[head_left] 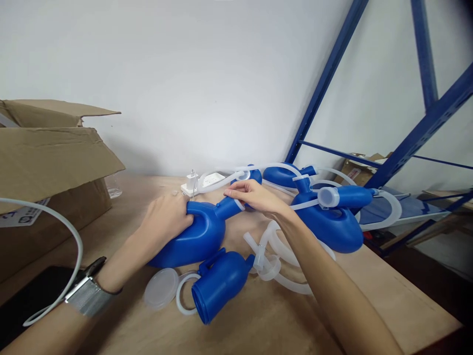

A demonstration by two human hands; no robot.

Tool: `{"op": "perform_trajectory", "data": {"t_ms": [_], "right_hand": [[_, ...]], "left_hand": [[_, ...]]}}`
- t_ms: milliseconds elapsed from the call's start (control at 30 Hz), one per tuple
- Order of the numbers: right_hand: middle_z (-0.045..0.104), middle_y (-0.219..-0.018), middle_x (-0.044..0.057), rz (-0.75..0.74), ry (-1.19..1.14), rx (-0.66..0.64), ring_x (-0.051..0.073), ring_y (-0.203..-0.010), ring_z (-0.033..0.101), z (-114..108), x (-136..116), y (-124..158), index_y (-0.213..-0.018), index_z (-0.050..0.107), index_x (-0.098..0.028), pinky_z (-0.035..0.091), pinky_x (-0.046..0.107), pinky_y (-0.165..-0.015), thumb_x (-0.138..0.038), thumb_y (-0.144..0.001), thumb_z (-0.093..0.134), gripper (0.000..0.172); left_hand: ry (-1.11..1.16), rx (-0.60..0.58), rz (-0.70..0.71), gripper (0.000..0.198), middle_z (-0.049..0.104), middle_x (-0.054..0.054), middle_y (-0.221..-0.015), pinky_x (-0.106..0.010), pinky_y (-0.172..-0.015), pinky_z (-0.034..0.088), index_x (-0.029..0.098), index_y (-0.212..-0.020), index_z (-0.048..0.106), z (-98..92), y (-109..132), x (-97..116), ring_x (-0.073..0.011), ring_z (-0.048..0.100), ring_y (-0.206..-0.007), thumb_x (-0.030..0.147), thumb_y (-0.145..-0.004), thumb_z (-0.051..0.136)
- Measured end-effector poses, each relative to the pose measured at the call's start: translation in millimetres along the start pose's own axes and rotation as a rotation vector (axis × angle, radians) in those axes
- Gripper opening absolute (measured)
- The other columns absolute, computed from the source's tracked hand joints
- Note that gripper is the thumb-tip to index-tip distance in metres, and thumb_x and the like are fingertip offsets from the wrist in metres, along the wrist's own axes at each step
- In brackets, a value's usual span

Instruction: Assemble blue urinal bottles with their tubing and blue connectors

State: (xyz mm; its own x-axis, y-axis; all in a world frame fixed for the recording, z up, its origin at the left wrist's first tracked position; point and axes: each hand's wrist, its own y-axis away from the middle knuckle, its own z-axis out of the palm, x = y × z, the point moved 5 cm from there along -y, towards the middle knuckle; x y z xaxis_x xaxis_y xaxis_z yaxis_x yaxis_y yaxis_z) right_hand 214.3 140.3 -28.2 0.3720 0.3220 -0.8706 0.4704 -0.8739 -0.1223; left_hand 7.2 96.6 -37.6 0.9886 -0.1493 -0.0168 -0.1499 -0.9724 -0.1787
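Observation:
My left hand [172,214] is wrapped round the handle of a blue bottle [199,236] lying on the brown table [148,330]. At that bottle's neck, my right hand [249,195] pinches the pale rim of its mouth with thumb and fingers. Just in front lies a blue funnel-like piece [221,286], its wide opening facing me. Beside it are a translucent round lid [161,288] and a white ring [181,298]. Clear tubing with a connector [260,256] lies under and beside my right forearm.
More blue bottles [332,227] with clear tubes stand at the right. A white power strip [214,179] is near the wall. An open cardboard box [55,158] fills the left side, with a white cable [76,236] before it. Blue shelving [325,84] rises at the right.

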Motion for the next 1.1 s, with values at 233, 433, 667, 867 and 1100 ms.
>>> {"op": "perform_trajectory", "data": {"t_ms": [233, 433, 667, 867, 1100], "right_hand": [[0.063, -0.072, 0.001, -0.118, 0.245, 0.116, 0.014, -0.063, 0.051, 2, -7, -4, -0.082, 0.072, -0.017, 0.037, 0.027, -0.060, -0.045, -0.101, 0.047, 0.041], [0.064, -0.067, 0.001, -0.104, 0.374, 0.291, 0.016, -0.066, 0.057, 7, -7, -6, -0.072, 0.069, -0.017, 0.036, 0.029, -0.064, -0.040, -0.100, 0.053, 0.039], [0.061, -0.064, 0.001, -0.042, 0.348, 0.307, 0.016, -0.066, 0.058, 7, -2, -14, -0.069, 0.068, -0.017, 0.037, 0.029, -0.064, -0.042, -0.102, 0.049, 0.046], [0.051, -0.057, -0.003, -0.032, 0.124, 0.210, 0.014, -0.053, 0.048, 1, 9, -13, -0.075, 0.066, -0.019, 0.035, 0.028, -0.055, -0.056, -0.097, 0.053, 0.045], [0.052, -0.058, -0.005, -0.105, 0.275, 0.250, 0.014, -0.057, 0.049, -7, -3, -1, -0.077, 0.056, -0.022, 0.034, 0.028, -0.058, -0.060, -0.096, 0.056, 0.042]], "left_hand": [[0.010, 0.004, 0.019, 0.029, 0.078, -0.018, -0.094, -0.039, -0.063, 0.049, 0.017, -0.096, 0.071, 1.0, 0, -1, -0.0386, 0.076, -0.089, 0.021, -0.082, 0.047], [-0.005, 0.013, 0.019, 0.033, 0.078, -0.017, -0.092, -0.039, -0.065, 0.049, 0.016, -0.103, 0.070, -0.3, 1, 0, -0.0376, 0.076, -0.090, 0.021, -0.082, 0.046], [-0.027, -0.025, -0.003, 0.034, 0.077, -0.019, -0.096, -0.040, -0.072, 0.053, 0.014, -0.105, 0.071, 0.3, 1, 1, -0.0390, 0.075, -0.097, 0.020, -0.082, 0.046], [-0.015, -0.035, -0.018, 0.034, 0.077, -0.019, -0.099, -0.041, -0.075, 0.055, 0.015, -0.105, 0.073, 1.0, 0, 0, -0.0388, 0.075, -0.098, 0.021, -0.083, 0.048], [-0.004, -0.038, -0.023, 0.035, 0.078, -0.019, -0.103, -0.043, -0.076, 0.056, 0.014, -0.108, 0.072, 0.7, -1, 1, -0.0398, 0.075, -0.100, 0.020, -0.082, 0.048]]}}
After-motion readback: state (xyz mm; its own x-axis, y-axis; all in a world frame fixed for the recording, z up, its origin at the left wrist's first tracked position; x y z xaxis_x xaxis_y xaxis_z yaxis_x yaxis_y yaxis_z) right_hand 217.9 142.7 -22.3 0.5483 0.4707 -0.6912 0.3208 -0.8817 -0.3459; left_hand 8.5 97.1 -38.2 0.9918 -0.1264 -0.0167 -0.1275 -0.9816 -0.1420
